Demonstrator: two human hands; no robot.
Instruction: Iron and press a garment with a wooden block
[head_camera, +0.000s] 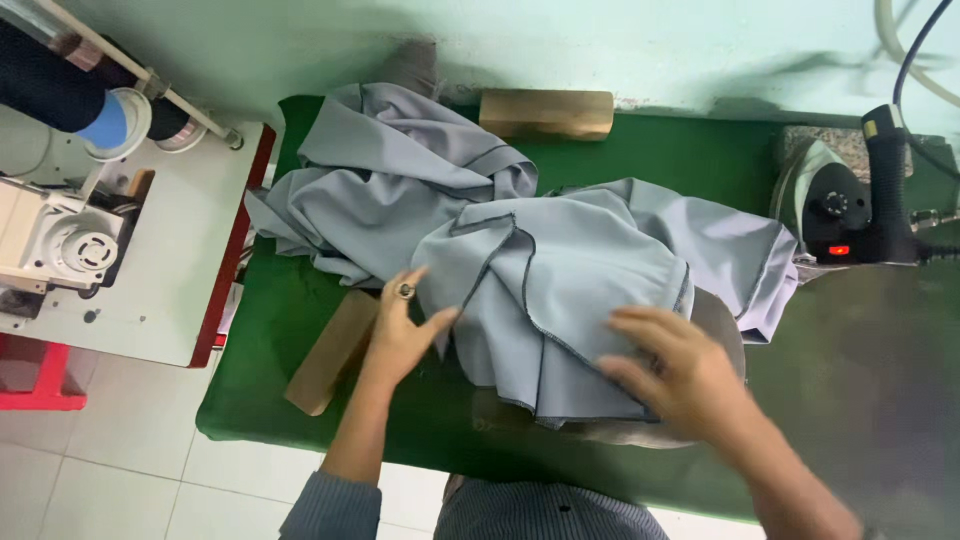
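While grey garment lies bunched on green padded counter, draped over pressing form, I keep both hands flat on it. Left hand: fingers spread, ringed finger at cloth edge near dark-stitched seam, gripping nothing. Right hand: open, palm down on lower fold. Judgement: smooth outward from seam, keep layers single, avoid creasing. Steam iron parked right, well apart. Wooden block just beside left hand.
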